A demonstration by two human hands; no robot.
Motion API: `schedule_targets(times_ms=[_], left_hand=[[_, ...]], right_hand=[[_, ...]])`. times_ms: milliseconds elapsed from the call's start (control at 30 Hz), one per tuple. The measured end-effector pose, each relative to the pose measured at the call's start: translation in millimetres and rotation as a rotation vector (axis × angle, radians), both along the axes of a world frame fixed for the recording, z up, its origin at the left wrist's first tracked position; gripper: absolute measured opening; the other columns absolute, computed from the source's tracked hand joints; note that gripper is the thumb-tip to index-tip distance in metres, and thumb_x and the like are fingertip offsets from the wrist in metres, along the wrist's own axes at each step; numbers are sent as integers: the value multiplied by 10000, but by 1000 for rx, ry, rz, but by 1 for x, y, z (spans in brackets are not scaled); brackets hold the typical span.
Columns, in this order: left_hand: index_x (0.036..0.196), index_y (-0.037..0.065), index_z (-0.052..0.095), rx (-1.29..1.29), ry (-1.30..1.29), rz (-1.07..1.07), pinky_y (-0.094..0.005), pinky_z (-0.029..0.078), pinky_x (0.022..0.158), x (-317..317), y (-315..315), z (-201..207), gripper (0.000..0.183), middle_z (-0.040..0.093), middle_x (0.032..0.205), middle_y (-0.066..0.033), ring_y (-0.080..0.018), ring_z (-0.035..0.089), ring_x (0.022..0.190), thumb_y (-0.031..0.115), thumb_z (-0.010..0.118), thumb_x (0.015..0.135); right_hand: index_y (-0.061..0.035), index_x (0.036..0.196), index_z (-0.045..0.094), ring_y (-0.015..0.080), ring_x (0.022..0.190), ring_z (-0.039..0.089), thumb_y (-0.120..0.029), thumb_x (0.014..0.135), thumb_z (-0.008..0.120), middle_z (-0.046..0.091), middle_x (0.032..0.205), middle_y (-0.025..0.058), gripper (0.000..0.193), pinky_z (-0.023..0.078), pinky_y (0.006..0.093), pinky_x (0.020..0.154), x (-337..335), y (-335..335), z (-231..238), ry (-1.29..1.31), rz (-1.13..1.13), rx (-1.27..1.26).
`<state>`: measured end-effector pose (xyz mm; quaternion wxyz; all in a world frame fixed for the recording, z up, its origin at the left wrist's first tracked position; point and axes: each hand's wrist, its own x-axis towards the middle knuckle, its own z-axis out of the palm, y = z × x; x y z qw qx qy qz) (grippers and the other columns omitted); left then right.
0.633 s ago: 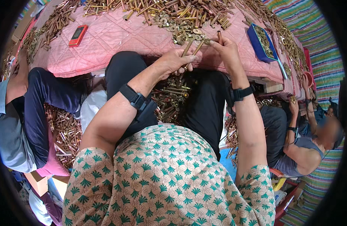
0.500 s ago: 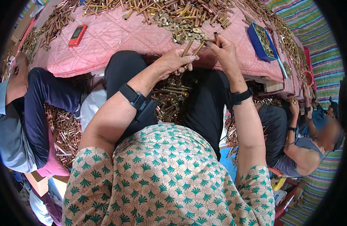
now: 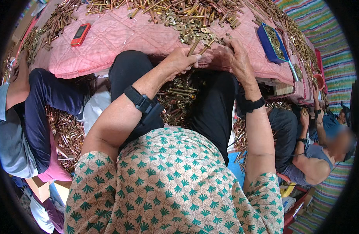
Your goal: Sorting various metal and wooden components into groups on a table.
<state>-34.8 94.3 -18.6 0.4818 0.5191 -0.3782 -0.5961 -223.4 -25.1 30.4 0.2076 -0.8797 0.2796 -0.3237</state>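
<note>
My left hand point(image 3: 182, 61) is closed around brass-coloured metal tubes point(image 3: 194, 46), whose far ends stick out past the thumb over the table's near edge. A washer point(image 3: 207, 46) sits at the end of one of them. To the right, my right hand point(image 3: 240, 58) has its fingers curled near the edge of the pink quilted cover point(image 3: 148, 46); whatever is between its fingertips is too small to name. Just beyond both hands lie loose flat washers point(image 3: 187, 35), and behind those a heap of metal tubes point(image 3: 202, 11).
A red phone-like device point(image 3: 81, 35) lies on the cover at the left. A blue tray point(image 3: 262, 39) of small metal parts stands at the right. More tubes point(image 3: 177, 95) fill the space between my knees. Other people sit close on both sides.
My right hand has drawn slightly right, away from the tubes in my left hand. A washer now shows on the end of one tube. My left hand has barely moved.
</note>
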Motion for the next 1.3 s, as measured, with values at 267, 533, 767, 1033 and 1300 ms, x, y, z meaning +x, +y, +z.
schedule_targets(times_ms=[267, 533, 767, 1033, 1300], left_hand=[[940, 46, 665, -164, -272, -17, -213, 365, 530, -2, -7, -18, 167, 557, 687, 60, -44, 449, 590, 199, 606, 908], [985, 6, 663, -231, -517, -85, -235, 422, 593, 4, -5, -13, 200, 570, 685, 36, -58, 498, 641, 176, 624, 886], [1049, 2, 660, -336, -440, -194, -226, 426, 607, 3, -6, -24, 228, 585, 716, 40, -60, 511, 665, 163, 629, 890], [1011, 34, 666, -248, -292, -158, -196, 392, 553, 1, -1, -9, 224, 584, 713, 52, -32, 477, 627, 230, 613, 916], [1016, 86, 651, -106, 121, -122, -150, 306, 451, 0, 1, 4, 243, 608, 786, 37, -8, 408, 539, 304, 605, 920]], right_hand=[[-27, 986, 631, 331, 932, 556, 11, 765, 589, 565, 925, 142, 228, 462, 386, 803, -10, 2, 4, 214, 57, -267], [-22, 967, 639, 273, 905, 582, 26, 755, 634, 589, 924, 116, 217, 472, 336, 768, -22, 4, 19, 177, 178, -186], [-17, 936, 614, 81, 747, 599, -10, 822, 674, 590, 889, 5, 128, 491, 219, 634, -42, -3, 27, 3, 174, 656], [-13, 992, 575, 128, 738, 646, -89, 885, 631, 644, 860, 68, 142, 538, 238, 644, -30, 7, 11, -361, 182, 1023], [-33, 956, 594, 124, 716, 654, -136, 897, 627, 655, 801, 52, 123, 535, 225, 620, 11, 19, -8, -211, 207, 976]])
